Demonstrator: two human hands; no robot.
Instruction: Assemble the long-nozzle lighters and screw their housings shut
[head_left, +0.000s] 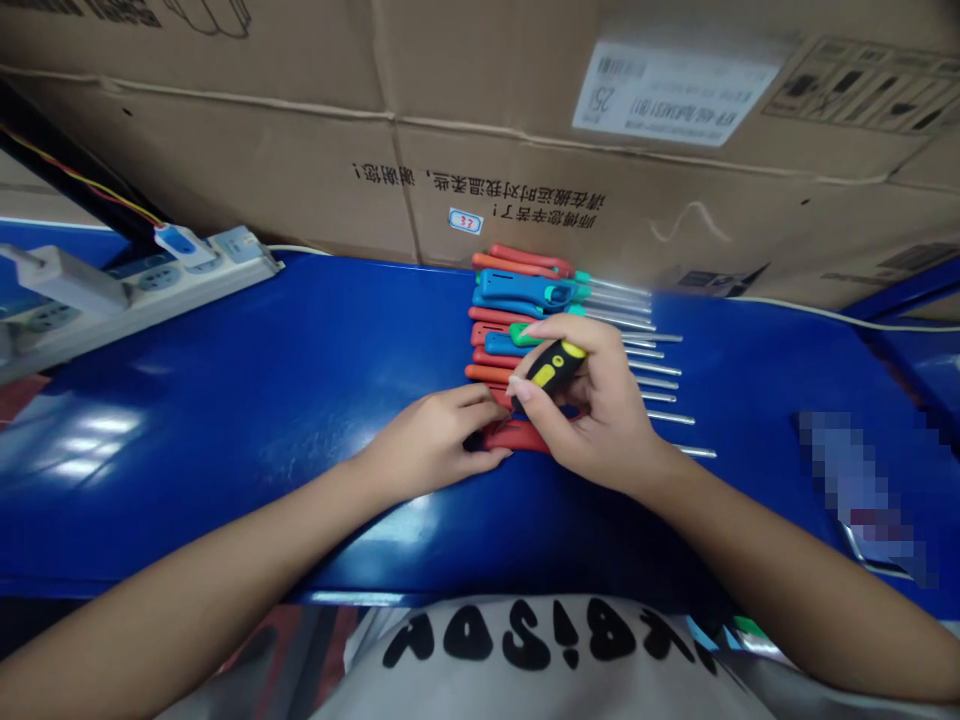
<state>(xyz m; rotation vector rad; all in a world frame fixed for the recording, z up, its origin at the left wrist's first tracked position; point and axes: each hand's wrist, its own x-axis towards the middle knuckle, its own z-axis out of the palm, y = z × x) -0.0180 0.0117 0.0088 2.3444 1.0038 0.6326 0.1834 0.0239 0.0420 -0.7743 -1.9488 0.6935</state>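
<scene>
At table (225, 400) | right fingers (577, 329) clasp one black handle (553, 372) | left fingers (466, 396) touch one red handle (517, 437), hold unclear

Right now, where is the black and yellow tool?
In the head view, the black and yellow tool is in the right hand, just right of centre, by the coloured handles.

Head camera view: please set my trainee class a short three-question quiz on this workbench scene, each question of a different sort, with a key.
1. Which hand holds the black-and-yellow tool?
2. Fill in the gap: beside the row of coloured handles, the metal rods point toward the picture's ____ side.
3. What stands behind the row? (a) a window (b) a cardboard box (c) a bookshelf

Key:
1. The right hand.
2. right
3. b
</scene>
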